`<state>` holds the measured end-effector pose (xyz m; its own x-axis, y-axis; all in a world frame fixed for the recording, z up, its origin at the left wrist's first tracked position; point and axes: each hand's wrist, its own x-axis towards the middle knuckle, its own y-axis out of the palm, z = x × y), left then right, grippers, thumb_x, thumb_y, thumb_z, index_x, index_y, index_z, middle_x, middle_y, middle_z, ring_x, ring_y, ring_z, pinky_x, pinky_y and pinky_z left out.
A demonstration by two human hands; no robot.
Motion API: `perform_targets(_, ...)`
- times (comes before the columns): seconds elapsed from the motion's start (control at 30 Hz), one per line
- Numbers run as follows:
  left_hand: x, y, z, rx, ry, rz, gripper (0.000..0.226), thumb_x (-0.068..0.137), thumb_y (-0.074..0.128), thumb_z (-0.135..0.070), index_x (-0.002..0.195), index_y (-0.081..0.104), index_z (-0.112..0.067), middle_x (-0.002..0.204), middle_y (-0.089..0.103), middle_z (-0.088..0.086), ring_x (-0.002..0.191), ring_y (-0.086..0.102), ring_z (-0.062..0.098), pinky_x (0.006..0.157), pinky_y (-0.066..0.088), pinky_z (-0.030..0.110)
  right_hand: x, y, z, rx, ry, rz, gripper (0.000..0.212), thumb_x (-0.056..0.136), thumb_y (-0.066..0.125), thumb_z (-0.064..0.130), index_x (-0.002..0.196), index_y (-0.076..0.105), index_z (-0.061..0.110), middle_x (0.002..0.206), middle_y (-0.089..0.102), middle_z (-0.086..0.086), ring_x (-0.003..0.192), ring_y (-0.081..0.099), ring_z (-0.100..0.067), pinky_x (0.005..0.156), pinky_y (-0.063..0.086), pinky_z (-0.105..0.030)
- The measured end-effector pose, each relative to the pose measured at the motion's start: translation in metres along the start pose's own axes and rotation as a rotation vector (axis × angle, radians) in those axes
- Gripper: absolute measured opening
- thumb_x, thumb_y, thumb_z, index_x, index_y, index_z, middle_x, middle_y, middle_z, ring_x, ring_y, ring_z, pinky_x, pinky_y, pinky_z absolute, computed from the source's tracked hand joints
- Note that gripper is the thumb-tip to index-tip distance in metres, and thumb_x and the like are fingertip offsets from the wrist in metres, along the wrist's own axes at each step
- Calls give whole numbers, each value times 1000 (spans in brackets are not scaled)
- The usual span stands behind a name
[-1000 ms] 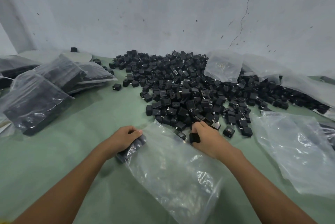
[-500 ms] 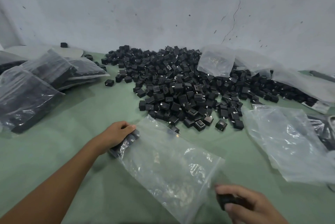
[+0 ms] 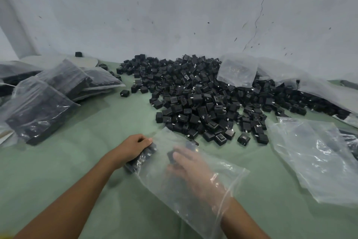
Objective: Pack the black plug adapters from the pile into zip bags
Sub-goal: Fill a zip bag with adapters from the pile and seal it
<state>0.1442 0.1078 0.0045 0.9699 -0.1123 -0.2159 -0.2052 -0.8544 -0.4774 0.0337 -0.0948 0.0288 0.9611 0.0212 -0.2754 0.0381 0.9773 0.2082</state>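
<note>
Near the middle of the green table [image 3: 93, 134], seen from the head camera, the left hand [image 3: 135, 147] is gripping the far-left end of the clear zip bag [image 3: 195, 198], its fingers curling over the packed row of adapters [image 3: 140, 158] inside. The right hand [image 3: 190, 171] is reaching in through the bag's mouth, which is sitting around the wrist at the near right. Its fingertips, blurred by the plastic, appear to be pinching one black adapter [image 3: 171, 155]. That adapter is sitting just right of the packed row, whose long axis is running near-left to far-right, so the placing is looking like a short push leftward with nothing standing between. Beyond the bag, the loose pile [image 3: 203, 101] is spreading toward the wall. Filled bags [image 3: 38, 109] are lying at the left and empty bags [image 3: 317, 159] at the right.
</note>
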Motion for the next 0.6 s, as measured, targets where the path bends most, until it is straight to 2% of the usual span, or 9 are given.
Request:
perform_targets(0.07,1,0,1,6,0,-8,26,99,61,-35,90,69,-12,65,72,-7,50,61,-3,48,45,11,25,11,-3,-118,-58,45,26,90,59,-5,86,73,16,82,71,5,82,67,-14,87,56,-42)
perform_targets(0.13,2,0,3,28,4,-21,26,98,62,-36,91,70,-12,69,70,-5,50,60,-4,49,45,11,43,19,-8,-232,-100,19,19,88,60,-5,86,69,12,84,68,0,82,65,-20,84,54,-47)
perform_targets(0.2,3,0,3,35,7,-23,25,98,61,-36,90,69,-13,69,70,-4,50,59,-3,48,46,12,57,24,-15,-297,-135,-70,16,89,63,2,94,68,17,95,69,-4,87,67,-24,85,55,-49)
perform_targets(0.27,3,-1,3,20,6,-10,25,99,61,-35,90,68,-13,66,72,-5,49,61,0,44,46,14,62,26,-21,-392,-181,-119,22,89,66,13,110,65,20,105,67,4,94,66,-12,88,57,-36)
perform_targets(0.33,2,-1,3,2,7,10,25,100,59,-35,89,68,-14,66,73,-6,49,61,3,42,47,16,59,26,-20,-566,-272,-135,27,90,66,20,116,65,27,102,63,19,91,58,9,83,48,-10)
perform_targets(0.37,2,-1,4,-7,9,15,26,100,59,-34,88,68,-14,67,73,-6,49,61,3,43,47,17,57,28,-20,-602,-322,-123,28,91,65,18,117,66,27,102,65,20,90,58,13,81,44,-5)
perform_targets(0.4,3,0,5,-6,13,12,26,100,59,-34,88,68,-14,67,73,-3,50,61,3,44,48,16,53,30,-21,-613,-357,-107,28,92,62,15,117,68,25,104,68,19,93,60,11,83,45,-5)
perform_targets(0.5,5,0,9,76,35,-30,25,99,59,-37,88,68,-17,77,70,-3,55,58,-4,52,44,9,47,37,-22,-616,-373,-99,26,100,53,13,121,66,21,109,70,7,98,66,-7,88,55,-24)
perform_targets(0.6,6,1,11,92,30,-32,24,100,57,-39,90,68,-19,84,71,-3,56,58,-6,51,42,7,52,37,-19,-480,-295,-114,26,101,49,4,120,66,7,111,70,-10,99,67,-22,82,53,-17)
